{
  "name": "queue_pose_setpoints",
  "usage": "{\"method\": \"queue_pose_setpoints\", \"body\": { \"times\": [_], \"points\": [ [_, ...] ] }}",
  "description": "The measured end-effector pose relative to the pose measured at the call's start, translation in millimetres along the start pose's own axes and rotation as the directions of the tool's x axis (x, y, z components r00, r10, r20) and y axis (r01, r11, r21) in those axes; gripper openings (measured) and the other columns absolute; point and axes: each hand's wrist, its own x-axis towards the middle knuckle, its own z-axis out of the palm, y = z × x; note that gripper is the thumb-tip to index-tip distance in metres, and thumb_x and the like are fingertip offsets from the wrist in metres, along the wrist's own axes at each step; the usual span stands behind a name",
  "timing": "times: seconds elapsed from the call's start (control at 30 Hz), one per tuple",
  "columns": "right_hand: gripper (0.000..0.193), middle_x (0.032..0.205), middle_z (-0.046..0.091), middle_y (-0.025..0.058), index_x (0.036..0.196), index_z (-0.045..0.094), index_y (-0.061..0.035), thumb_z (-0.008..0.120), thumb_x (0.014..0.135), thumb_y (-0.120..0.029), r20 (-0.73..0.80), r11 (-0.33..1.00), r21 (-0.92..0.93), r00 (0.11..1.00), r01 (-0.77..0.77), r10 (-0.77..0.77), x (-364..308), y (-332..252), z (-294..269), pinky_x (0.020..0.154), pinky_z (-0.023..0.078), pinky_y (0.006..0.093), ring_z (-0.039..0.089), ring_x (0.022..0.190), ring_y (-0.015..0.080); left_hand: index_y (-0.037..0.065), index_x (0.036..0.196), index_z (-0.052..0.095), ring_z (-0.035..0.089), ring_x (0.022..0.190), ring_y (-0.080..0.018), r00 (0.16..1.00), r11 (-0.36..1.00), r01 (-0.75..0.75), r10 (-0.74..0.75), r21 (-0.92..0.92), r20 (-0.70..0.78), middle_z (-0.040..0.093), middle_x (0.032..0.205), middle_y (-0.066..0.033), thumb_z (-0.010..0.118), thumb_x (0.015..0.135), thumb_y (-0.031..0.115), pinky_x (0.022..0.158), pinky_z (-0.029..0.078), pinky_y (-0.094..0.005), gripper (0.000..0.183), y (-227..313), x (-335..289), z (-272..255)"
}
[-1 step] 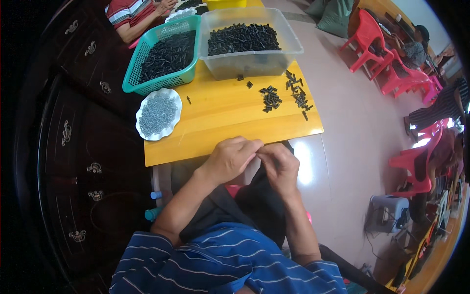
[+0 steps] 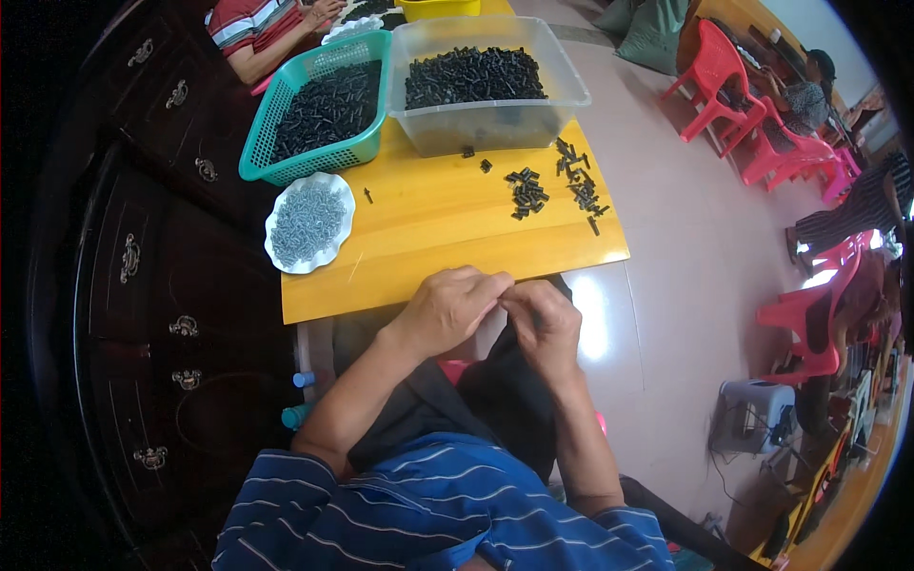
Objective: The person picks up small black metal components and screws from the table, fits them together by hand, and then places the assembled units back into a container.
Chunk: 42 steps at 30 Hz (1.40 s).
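Note:
My left hand [image 2: 455, 303] and my right hand [image 2: 547, 324] meet fingertip to fingertip just off the near edge of the yellow table [image 2: 428, 233]. Both are closed in a pinch, and whatever lies between the fingers is too small and hidden to name. Beyond them on the tabletop lie a small pile of short black tube-like pieces [image 2: 526, 193] and a looser scatter of similar black pieces [image 2: 583, 181]. Toward the left edge rests a white scalloped dish [image 2: 276, 249] heaped with small silvery pieces [image 2: 307, 224]. One slim dark piece [image 2: 368, 195] lies beside it.
A green perforated basket [image 2: 249, 152] and a translucent tub [image 2: 476, 128], both filled with black pieces, stand farther back. Another person's arm [image 2: 271, 59] shows at the far left. Dark cabinets [image 2: 209, 257] line the left; red chairs [image 2: 709, 81] and people are at right.

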Motion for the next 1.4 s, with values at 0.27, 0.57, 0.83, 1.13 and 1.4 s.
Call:
{"method": "queue_pose_setpoints", "body": {
  "times": [0.27, 0.57, 0.83, 1.13, 1.4],
  "points": [
    [0.01, 0.078, 0.068, 0.0081, 0.089, 0.067, -0.0019, 0.075, 0.083, -0.002, 0.068, 0.963, 0.1, 0.967, -0.25, 0.244, 3, -9, -3, 0.063, 0.052, 0.0295, 0.067, 0.071, 0.0169, 0.009, 0.112, 0.061, 0.068, 0.078, -0.0294, 0.998, 1.0, 0.004, -0.005, 0.023, 0.06, 0.067, 0.082, -0.0102, 0.07, 0.08, 0.006, 0.068, 0.054, -0.0397, 0.033, -4, 0, -1],
    [0.017, 0.095, 0.064, 0.0021, 0.101, 0.056, -0.0052, 0.07, 0.092, -0.007, 0.412, 0.413, 0.654, 0.756, -0.634, 0.509, -1, 11, -11, 0.074, 0.049, 0.0225, 0.061, 0.083, 0.0072, 0.003, 0.123, 0.061, 0.07, 0.085, -0.0283, 0.98, 0.993, 0.039, -0.06, -0.114, -0.191, 0.074, 0.093, -0.009, 0.076, 0.071, -0.004, 0.076, 0.057, -0.0364, 0.054, 9, 2, 17],
    [0.022, 0.098, 0.066, 0.0058, 0.109, 0.055, -0.0049, 0.069, 0.093, -0.009, 0.412, 0.265, 0.755, 0.748, -0.6, 0.52, 0, 15, -17, 0.074, 0.052, 0.0243, 0.063, 0.083, 0.0114, 0.003, 0.119, 0.065, 0.07, 0.087, -0.0293, 0.98, 0.989, -0.099, 0.078, -0.109, -0.184, 0.073, 0.101, -0.0121, 0.078, 0.07, -0.003, 0.077, 0.057, -0.0366, 0.051, 14, 24, 14],
    [0.019, 0.092, 0.066, 0.0052, 0.1, 0.065, -0.0009, 0.058, 0.099, -0.019, 0.417, 0.299, 0.654, 0.661, -0.695, 0.623, 3, 1, -11, 0.075, 0.049, 0.0256, 0.06, 0.079, 0.0107, 0.003, 0.11, 0.068, 0.069, 0.086, -0.0309, 0.97, 0.974, 0.173, -0.142, 0.149, -0.197, 0.069, 0.101, -0.0149, 0.069, 0.086, 0.007, 0.077, 0.055, -0.0366, 0.025, -103, 51, 6],
    [0.026, 0.087, 0.067, 0.0048, 0.103, 0.062, -0.0011, 0.055, 0.104, -0.027, 0.382, 0.416, 0.621, 0.72, -0.664, 0.58, -3, 7, -24, 0.074, 0.052, 0.025, 0.062, 0.078, 0.0106, 0.005, 0.11, 0.068, 0.064, 0.103, -0.0343, 0.984, 0.954, 0.173, -0.16, 0.243, -0.075, 0.066, 0.111, -0.0141, 0.064, 0.089, 0.012, 0.088, 0.052, -0.042, 0.022, -157, 97, 49]
  ]
}}
